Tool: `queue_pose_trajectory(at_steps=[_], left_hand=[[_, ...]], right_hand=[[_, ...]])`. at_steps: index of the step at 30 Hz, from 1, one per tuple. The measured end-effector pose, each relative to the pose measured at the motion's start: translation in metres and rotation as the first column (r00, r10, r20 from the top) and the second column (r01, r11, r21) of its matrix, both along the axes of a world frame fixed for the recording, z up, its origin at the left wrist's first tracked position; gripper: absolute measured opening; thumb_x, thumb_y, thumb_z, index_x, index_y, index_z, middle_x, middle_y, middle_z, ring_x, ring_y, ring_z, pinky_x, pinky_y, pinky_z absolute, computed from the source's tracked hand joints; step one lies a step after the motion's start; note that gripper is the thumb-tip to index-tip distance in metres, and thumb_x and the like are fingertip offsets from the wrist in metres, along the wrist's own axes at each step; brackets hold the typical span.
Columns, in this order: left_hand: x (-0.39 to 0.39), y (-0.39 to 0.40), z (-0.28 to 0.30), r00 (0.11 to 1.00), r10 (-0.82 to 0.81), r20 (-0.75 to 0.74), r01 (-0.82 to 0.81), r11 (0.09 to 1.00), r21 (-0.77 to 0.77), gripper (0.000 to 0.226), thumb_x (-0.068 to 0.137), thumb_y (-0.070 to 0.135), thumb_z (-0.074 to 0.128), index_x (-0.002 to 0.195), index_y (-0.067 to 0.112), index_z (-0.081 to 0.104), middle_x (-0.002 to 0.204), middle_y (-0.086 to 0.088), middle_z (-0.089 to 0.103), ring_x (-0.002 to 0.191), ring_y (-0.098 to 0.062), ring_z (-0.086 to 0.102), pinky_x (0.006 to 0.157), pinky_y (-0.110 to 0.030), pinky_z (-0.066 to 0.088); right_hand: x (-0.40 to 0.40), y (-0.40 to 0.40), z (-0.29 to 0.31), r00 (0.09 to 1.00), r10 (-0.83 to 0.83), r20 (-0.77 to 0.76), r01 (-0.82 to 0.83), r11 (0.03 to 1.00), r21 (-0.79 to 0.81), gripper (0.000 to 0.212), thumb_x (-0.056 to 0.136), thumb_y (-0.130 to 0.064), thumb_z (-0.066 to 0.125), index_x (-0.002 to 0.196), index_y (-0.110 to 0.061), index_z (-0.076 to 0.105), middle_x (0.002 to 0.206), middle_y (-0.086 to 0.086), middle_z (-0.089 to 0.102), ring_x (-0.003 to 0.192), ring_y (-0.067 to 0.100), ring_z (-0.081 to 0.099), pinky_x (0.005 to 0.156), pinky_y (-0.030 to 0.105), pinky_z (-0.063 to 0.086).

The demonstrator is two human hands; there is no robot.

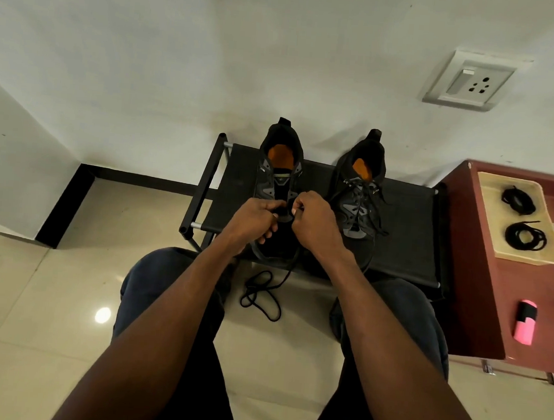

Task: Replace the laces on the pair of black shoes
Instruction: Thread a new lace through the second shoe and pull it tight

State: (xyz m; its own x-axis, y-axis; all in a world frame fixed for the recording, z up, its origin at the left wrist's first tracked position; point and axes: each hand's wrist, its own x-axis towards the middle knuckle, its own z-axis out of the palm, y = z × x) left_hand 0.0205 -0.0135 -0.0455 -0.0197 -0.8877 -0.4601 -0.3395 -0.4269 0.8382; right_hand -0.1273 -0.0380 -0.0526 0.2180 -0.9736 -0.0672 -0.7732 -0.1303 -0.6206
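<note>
Both hands over left black shoe [279,190] on black rack [402,239]: left hand [254,223] and right hand [314,224] curled, pinching black lace [262,295] trailing to floor. Right shoe [359,196] alongside, laced.

Wall socket [471,82], pink roll [525,322] on cabinet [481,292]

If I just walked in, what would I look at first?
Probably the two hands, the left hand and the right hand, pinching a black lace over the left shoe on a low black rack; its loose end dangles to the floor. The right shoe beside it is laced. On the red cabinet at the right, a tray holds two coiled laces.
</note>
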Motion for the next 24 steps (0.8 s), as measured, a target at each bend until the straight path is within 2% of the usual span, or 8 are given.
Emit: queue_pose_trajectory(at_steps=[3,7,12,16,20,24], left_hand=[[-0.003,-0.002,-0.002,1.0,-0.008,0.009,0.008,1.0,-0.004,0.046,0.101,0.006,0.045,0.146,0.018,0.048,0.068,-0.002,0.057,0.055,-0.009,0.05,0.051,-0.025,0.044],[-0.006,-0.003,-0.003,1.0,0.004,0.025,-0.004,1.0,-0.017,0.045,0.099,0.009,0.051,0.143,0.019,0.051,0.065,-0.002,0.059,0.051,-0.009,0.05,0.049,-0.026,0.044],[-0.007,-0.005,-0.003,0.999,0.016,0.033,-0.016,1.0,-0.002,0.038,0.097,0.009,0.053,0.134,0.017,0.06,0.062,-0.001,0.057,0.048,-0.009,0.05,0.046,-0.025,0.043],[-0.008,-0.008,-0.005,0.997,0.02,0.072,-0.019,1.0,-0.014,0.023,0.098,0.015,0.059,0.118,0.016,0.069,0.059,-0.001,0.054,0.045,-0.008,0.048,0.045,-0.025,0.043],[-0.012,-0.01,-0.007,0.99,-0.004,0.141,0.007,1.0,-0.021,0.014,0.1,0.017,0.057,0.104,0.015,0.07,0.063,-0.002,0.055,0.048,-0.009,0.05,0.044,-0.023,0.043],[-0.016,-0.006,-0.009,0.971,0.007,0.24,0.024,0.992,-0.128,0.013,0.1,0.015,0.053,0.096,0.014,0.065,0.071,-0.003,0.062,0.054,-0.012,0.057,0.048,-0.024,0.048]], right_hand=[[-0.001,-0.001,-0.004,0.998,-0.054,0.031,0.054,0.999,0.004,0.009,0.09,-0.002,0.055,0.085,-0.009,0.059,0.089,0.005,0.056,0.079,0.023,0.055,0.067,0.039,0.045],[-0.004,-0.006,-0.005,0.961,-0.196,0.193,0.176,0.977,0.117,0.013,0.089,-0.012,0.071,0.082,-0.018,0.061,0.074,-0.005,0.059,0.069,0.008,0.055,0.061,0.029,0.044],[-0.01,-0.012,-0.004,0.952,-0.189,0.24,0.126,0.959,0.252,0.011,0.091,-0.008,0.067,0.082,-0.012,0.073,0.08,0.002,0.069,0.076,0.013,0.061,0.07,0.029,0.048],[-0.008,-0.012,-0.007,0.944,-0.211,0.253,0.151,0.959,0.238,0.014,0.09,-0.009,0.069,0.079,-0.018,0.071,0.08,-0.001,0.069,0.079,0.012,0.063,0.07,0.026,0.048],[-0.006,-0.014,-0.011,0.943,-0.226,0.244,0.174,0.961,0.216,0.008,0.088,-0.022,0.073,0.085,-0.021,0.066,0.077,-0.006,0.063,0.075,0.012,0.06,0.07,0.033,0.049],[-0.002,-0.017,-0.009,0.97,-0.19,0.154,0.173,0.978,0.119,0.023,0.086,-0.037,0.074,0.084,-0.02,0.058,0.081,-0.001,0.061,0.072,0.014,0.057,0.059,0.029,0.041]])
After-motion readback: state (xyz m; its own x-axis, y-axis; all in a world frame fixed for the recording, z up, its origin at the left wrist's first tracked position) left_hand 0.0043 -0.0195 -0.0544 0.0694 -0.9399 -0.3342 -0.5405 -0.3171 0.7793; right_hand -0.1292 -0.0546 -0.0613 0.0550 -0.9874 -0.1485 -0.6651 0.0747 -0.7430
